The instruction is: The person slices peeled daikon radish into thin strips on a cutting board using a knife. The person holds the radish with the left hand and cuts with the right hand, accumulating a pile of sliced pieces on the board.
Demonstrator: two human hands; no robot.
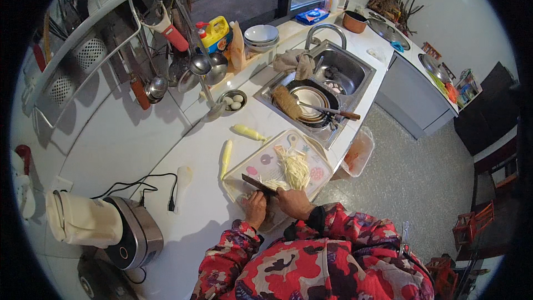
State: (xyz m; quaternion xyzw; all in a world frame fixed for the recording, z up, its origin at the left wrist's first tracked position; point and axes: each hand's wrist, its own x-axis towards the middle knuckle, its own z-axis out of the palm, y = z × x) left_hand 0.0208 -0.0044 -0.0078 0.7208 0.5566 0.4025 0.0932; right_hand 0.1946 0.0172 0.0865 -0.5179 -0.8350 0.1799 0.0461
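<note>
My right hand (295, 204) grips a kitchen knife (255, 183) whose dark blade points to the upper left over a cutting board (321, 156). Close by the blade, on the near side, my left hand (255, 208) rests with bent fingers; whatever lies under them is hidden. A heap of pale shredded vegetable (295, 171) covers the board's middle, and a smaller strip of shreds (275, 183) lies along the blade. Beyond the board's left edge are two whole, pale yellow-green peeled vegetable shoots, one upright in view (226, 158) and one slanting (248, 132).
A double steel sink (368, 71) with stacked plates (309, 102) and a brush (287, 102) stands behind. A bowl of eggs (234, 101) sits at the wall below hanging ladles (200, 64). Left are a rice cooker (135, 233) and pitcher (85, 221). A waste bin (360, 154) stands right.
</note>
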